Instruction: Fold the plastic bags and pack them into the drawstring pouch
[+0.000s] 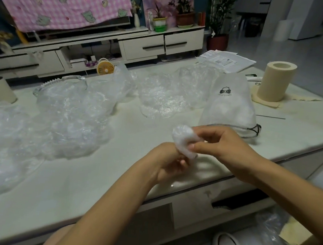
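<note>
Pale table (93, 175) fills the view, in a dim living room with a low cabinet (144, 46) and a pink cloth (60, 2) behind it. Both hands meet just above the table's near edge, around one folded bag (183, 138), a small white wad. The left hand (170, 162) sits below it, fingers curled, gripping its lower end. The right hand (219, 145) comes in from the side and pinches the wad between thumb and bent fingers. Just beyond the hands stands the pouch (230, 107), white with a black bow print, its dark cord (254, 129) lying at its base on the right. Loose bags (69, 114) lie crumpled across the table's left and middle. A paper roll (275, 81) stands upright at the far right.
</note>
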